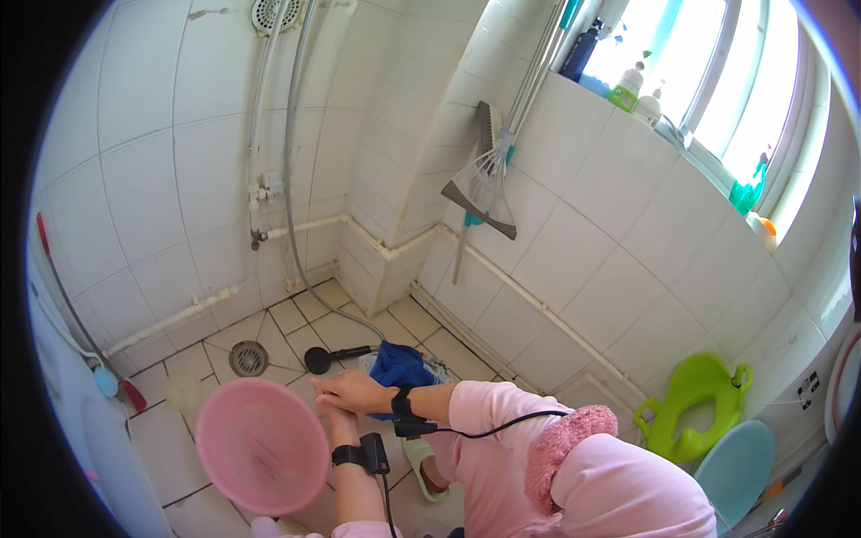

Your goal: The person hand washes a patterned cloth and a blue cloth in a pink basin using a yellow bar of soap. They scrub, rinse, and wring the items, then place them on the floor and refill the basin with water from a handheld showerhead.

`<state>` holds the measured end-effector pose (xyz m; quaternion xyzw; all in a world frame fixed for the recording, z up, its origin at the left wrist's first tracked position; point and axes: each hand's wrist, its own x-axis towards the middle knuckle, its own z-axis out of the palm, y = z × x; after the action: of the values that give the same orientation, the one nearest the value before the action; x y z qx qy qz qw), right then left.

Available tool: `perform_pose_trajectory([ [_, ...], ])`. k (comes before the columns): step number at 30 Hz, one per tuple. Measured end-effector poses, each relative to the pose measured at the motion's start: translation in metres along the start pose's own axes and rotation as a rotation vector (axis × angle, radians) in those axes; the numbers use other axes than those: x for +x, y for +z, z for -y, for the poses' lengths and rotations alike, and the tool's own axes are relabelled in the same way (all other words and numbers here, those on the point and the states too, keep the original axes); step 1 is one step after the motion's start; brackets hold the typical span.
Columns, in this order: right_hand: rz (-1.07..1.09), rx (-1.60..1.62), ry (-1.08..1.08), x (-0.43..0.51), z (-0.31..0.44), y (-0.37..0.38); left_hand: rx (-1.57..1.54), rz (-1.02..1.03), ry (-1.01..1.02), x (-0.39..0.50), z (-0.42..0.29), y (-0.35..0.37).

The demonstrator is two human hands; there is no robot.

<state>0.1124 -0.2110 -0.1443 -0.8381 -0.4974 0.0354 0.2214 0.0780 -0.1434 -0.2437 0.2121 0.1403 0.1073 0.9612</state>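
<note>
My right hand [360, 391] lies across my left hand [336, 411], and the two touch beside the rim of a pink plastic basin [262, 444]. No object shows in either hand; the fingers partly hide each other. Black straps with small boxes and cables sit on both wrists. The basin stands on the tiled floor and looks wet inside, with dark streaks on its bottom. Just beyond my right hand lies a bundle of blue cloth [403, 363], partly covered by the wrist. A black shower head [319, 360] rests on the floor next to it.
A round floor drain [248, 358] lies beyond the basin. The grey shower hose [289, 134] runs down the wall. A broom [481, 195] hangs near the corner. At right are a green toilet training seat [693, 403] and a light-blue basin [736, 471]. Bottles [629, 87] line the windowsill.
</note>
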Motion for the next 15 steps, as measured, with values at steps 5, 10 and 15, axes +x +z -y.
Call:
perform_pose_trajectory([
  [5, 0.074, -0.329, 0.289, 0.001, -0.013, -0.021, 0.334, -0.126, -0.062, -0.006, 0.021, 0.013],
  [10, 0.044, -0.289, 0.099, 0.000, -0.007, 0.010, 0.044, -0.105, -0.238, -0.001, -0.004, 0.002],
  [15, -0.105, -0.249, 0.167, 0.015, -0.020, 0.002, 0.166, -0.227, -0.245, -0.004, -0.007, 0.016],
])
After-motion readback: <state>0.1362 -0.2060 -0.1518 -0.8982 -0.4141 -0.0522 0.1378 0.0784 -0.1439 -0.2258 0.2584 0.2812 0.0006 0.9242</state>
